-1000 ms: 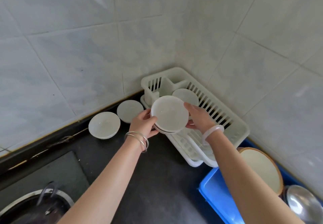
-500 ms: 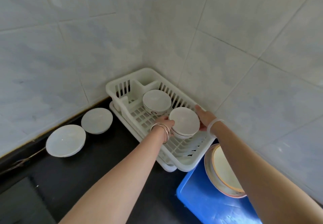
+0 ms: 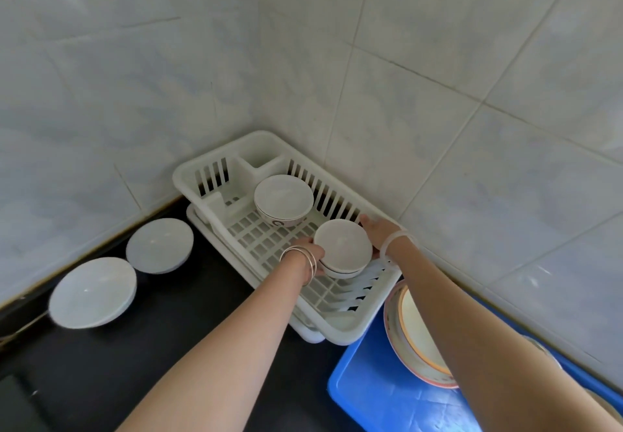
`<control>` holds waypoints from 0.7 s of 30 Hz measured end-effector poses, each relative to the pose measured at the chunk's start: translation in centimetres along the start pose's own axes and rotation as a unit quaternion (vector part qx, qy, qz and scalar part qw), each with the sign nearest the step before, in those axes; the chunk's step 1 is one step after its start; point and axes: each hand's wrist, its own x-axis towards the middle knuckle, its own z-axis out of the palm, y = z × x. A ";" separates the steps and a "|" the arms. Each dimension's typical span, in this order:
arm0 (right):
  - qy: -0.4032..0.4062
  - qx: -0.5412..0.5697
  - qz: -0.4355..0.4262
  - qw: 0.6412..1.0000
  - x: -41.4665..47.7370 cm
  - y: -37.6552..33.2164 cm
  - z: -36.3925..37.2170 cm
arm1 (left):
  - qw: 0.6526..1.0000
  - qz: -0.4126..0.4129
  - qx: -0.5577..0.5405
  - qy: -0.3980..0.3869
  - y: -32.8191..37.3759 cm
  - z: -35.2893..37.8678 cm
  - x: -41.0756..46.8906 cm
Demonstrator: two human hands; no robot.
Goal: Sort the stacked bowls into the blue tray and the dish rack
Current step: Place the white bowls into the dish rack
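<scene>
Dish rack (image 3: 340,329) sits on the bench (image 3: 168,347), pushed into the corner of the walls. Single bowl (image 3: 283,195) is in the rack, toward the back. Stack of bowls (image 3: 343,246) is also inside the rack, in front and right of it. Left hand (image 3: 308,251) on the stack's left side, right hand (image 3: 379,229) on its right. Can't tell if the stack touches the rack floor. First dish (image 3: 160,244) on the bench just left of the rack, second dish (image 3: 92,291) further left and nearer. Tray (image 3: 377,394) right-front of the rack, plates (image 3: 414,334) leaning in it.

bare arms, silver bangles (image 3: 301,256), white bracelet (image 3: 395,242)
</scene>
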 end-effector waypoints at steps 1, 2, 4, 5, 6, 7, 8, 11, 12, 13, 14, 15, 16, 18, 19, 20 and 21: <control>0.000 -0.005 0.000 1.000 0.1 0.0 -0.1 | 1.000 0.000 0.006 -0.003 0.0 0.0 0.0; -0.001 -0.012 0.001 1.000 0.2 0.0 -0.1 | 1.000 0.001 0.007 -0.005 0.0 0.0 -0.1; -0.002 -0.036 0.003 0.999 0.2 -0.1 -0.2 | 1.000 0.003 0.005 -0.007 0.1 0.0 0.0; 0.002 -0.054 0.003 0.999 0.2 -0.1 -0.3 | 1.000 0.002 0.005 -0.010 0.1 0.0 0.0; 0.009 -0.077 -0.001 0.997 0.1 -0.1 -0.3 | 1.000 0.001 0.007 -0.012 0.1 0.0 0.1; 0.019 -0.104 -0.008 0.994 0.0 0.0 -0.3 | 1.000 0.001 0.010 -0.015 0.1 0.0 0.2; 0.031 -0.130 -0.017 0.991 0.0 0.1 -0.3 | 1.000 0.003 0.014 -0.017 0.0 -0.1 0.2; 0.057 -0.192 -0.050 0.979 -0.6 0.6 0.0 | 0.999 0.009 0.029 -0.019 0.0 0.0 0.2; 0.060 -0.211 -0.061 0.974 -0.7 0.7 0.0 | 0.999 0.012 0.034 -0.016 -0.1 0.1 0.1; 0.062 -0.224 -0.070 0.970 -0.9 0.7 0.0 | 0.999 0.017 0.038 -0.013 0.0 0.1 0.1; 0.063 -0.231 -0.077 0.968 -1.0 0.7 0.0 | 0.999 0.023 0.042 -0.009 0.0 0.0 0.0; 0.063 -0.231 -0.083 0.967 -1.2 0.6 0.0 | 0.998 0.031 0.045 -0.006 0.2 0.0 -0.1; 0.063 -0.229 -0.087 0.967 -1.4 0.6 -0.1 | 0.998 0.042 0.053 -0.006 0.3 -0.2 -0.3; 0.065 -0.217 -0.096 0.969 -2.0 0.7 -0.2 | 0.995 0.054 0.080 -0.006 0.4 -0.6 -0.5; 0.067 -0.208 -0.103 0.970 -2.5 0.7 -0.3 | 0.995 0.059 0.085 -0.002 0.5 -0.9 -0.7; 0.071 -0.198 -0.110 0.971 -2.9 0.7 -0.4 | 0.995 0.060 0.074 -0.001 0.5 -1.2 -0.9; 0.073 -0.190 -0.119 0.972 -3.4 0.7 -0.4 | 0.997 0.059 0.056 -0.001 0.7 -1.5 -1.3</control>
